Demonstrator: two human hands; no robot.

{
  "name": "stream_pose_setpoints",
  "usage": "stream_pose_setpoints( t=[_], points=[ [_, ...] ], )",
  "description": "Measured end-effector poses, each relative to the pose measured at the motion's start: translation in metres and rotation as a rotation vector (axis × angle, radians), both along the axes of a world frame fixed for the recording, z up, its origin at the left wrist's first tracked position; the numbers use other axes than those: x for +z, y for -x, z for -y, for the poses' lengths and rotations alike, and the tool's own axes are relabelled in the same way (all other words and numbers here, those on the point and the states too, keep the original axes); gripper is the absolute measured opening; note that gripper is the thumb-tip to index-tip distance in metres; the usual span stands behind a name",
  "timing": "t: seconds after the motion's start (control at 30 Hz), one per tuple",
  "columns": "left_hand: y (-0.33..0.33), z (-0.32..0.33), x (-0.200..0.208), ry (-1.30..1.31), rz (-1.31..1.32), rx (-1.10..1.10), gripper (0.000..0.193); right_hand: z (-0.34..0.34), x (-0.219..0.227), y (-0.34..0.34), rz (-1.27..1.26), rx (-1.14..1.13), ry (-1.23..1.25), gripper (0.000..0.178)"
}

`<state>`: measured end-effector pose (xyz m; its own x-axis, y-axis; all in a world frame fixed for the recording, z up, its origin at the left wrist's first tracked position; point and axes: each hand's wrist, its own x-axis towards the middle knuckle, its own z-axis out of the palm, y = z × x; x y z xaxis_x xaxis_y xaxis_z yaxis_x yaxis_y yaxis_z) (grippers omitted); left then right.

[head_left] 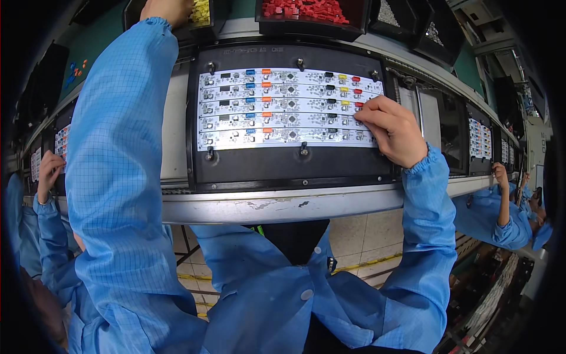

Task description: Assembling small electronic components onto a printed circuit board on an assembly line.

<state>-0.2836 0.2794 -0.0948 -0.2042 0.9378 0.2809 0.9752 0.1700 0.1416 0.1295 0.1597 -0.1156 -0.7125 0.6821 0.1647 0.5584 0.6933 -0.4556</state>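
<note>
Head view: left fisheye of a side-by-side pair, worn on the person's head. Faces steeply down and forward, over own blue smock (253, 318) to black fixture plate (253, 170), near, at upper centre. Left sleeve (115, 135) looms large, close to lens. Parts bin (312, 27) cropped by top edge. Metal rail (265, 207) bowed; floor tiles (377, 233) farther below. Dark rim around.

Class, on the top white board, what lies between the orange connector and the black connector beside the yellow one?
The head view shows a dark square chip and smaller components between the orange connector and the black connector.
</note>
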Motion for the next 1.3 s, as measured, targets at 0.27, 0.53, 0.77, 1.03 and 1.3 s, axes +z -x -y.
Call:
stream_pose_setpoints(
  t=[0.27,0.53,0.77,1.03,1.3],
  points=[
    [0.002,0.021,0.006,-0.240,0.100,0.021,0.017,0.009,0.006,-0.006,-0.204,-0.175,-0.051,0.025],
    [0.009,0.015,0.014,-0.301,0.001,-0.004,0.021,0.026,0.006,-0.011,-0.036,-0.636,0.125,0.050],
    [-0.004,-0.004,0.016,-0.478,0.214,0.108,0.023,0.016,0.035,-0.016,0.013,-0.515,0.269,0.054],
    [-0.123,0.088,0.101,0.019,1.448,-0.443,0.031,-0.043,0.087,-0.015,-0.099,-0.335,-0.099,0.034],
    [-0.210,0.132,0.086,0.465,1.970,-0.504,0.025,-0.164,0.115,0.051,0.226,-0.149,-0.218,0.025]
  ],
)
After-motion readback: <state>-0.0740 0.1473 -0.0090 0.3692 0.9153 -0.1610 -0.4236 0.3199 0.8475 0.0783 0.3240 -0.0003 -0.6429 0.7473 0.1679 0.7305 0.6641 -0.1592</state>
